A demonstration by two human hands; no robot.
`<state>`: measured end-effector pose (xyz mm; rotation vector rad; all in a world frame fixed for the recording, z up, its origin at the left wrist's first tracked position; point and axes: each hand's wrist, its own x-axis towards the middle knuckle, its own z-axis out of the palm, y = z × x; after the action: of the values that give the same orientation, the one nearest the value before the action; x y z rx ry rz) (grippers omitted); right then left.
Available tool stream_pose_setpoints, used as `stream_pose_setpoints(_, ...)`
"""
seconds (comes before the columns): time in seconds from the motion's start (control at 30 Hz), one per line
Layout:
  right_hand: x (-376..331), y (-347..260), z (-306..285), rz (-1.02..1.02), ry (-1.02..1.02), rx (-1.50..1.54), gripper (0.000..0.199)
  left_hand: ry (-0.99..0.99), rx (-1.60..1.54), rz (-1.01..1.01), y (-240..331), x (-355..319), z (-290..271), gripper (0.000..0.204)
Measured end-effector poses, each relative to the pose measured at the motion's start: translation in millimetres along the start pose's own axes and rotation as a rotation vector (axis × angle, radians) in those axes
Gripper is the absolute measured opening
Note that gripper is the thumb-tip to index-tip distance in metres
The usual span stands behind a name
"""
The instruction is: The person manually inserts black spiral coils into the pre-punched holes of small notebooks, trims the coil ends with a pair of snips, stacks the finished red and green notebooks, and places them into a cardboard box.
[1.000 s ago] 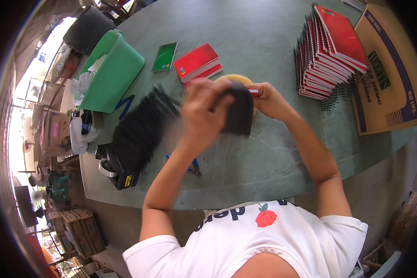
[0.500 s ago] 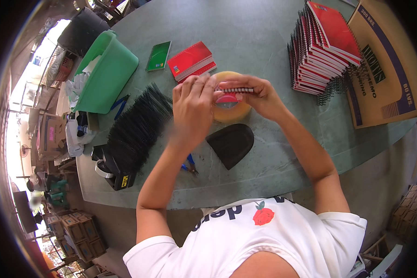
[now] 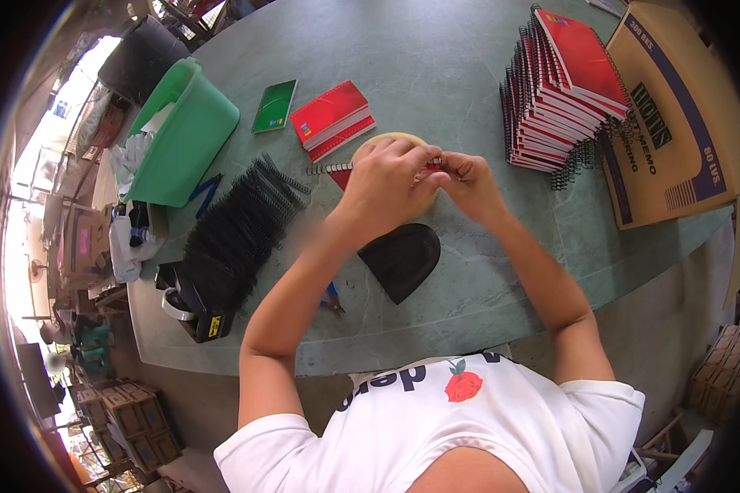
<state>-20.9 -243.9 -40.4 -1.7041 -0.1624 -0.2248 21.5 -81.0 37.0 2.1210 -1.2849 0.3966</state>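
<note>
- Your left hand (image 3: 386, 185) and right hand (image 3: 469, 182) meet over a small red notebook (image 3: 341, 174), which lies flat just above the tape roll (image 3: 386, 141); held this way, the long bound edge faces up where you can see it
- Both hands are closed on the notebook: the left fingers curl over its middle and top edge, the right fingers pinch its right end, so the book runs sideways between the two grips and only its left end pokes out past your left hand
- A wire coil (image 3: 325, 169) sticks out of that free left end, along the bound edge, judging by its line with the book
- The tape roll, tan and round, sits under the notebook and your knuckles, likely as a raised rest for the work
- A dark half-round pad (image 3: 403, 261) lies on the table (image 3: 469, 66) just below the roll, near your forearms
- Left of the roll is a heap of black coils (image 3: 238, 234), within easy reach of your left hand, and past it a green bin (image 3: 185, 140)
- Above and left of the roll lie a few red notebooks (image 3: 333, 119) and one green notebook (image 3: 274, 105)
- Well right of the roll stands a tall leaning stack (image 3: 563, 86) of bound books, with a cardboard box (image 3: 682, 107) beside it
</note>
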Motion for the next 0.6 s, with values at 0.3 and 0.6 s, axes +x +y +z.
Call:
stream_pose_setpoints(0.3, -2.2, 0.6, 3.7, 0.044, 0.032, -0.069, 0.020, -0.334, -0.250, -0.229, -8.1, 14.0, -13.8, 0.016)
stream_pose_setpoints(0.6, -9.9, -8.2, 7.3, -0.089, 0.134, -0.164, 0.021, -0.100, -0.069, 0.047, -0.5, 1.9, 4.0, 0.013)
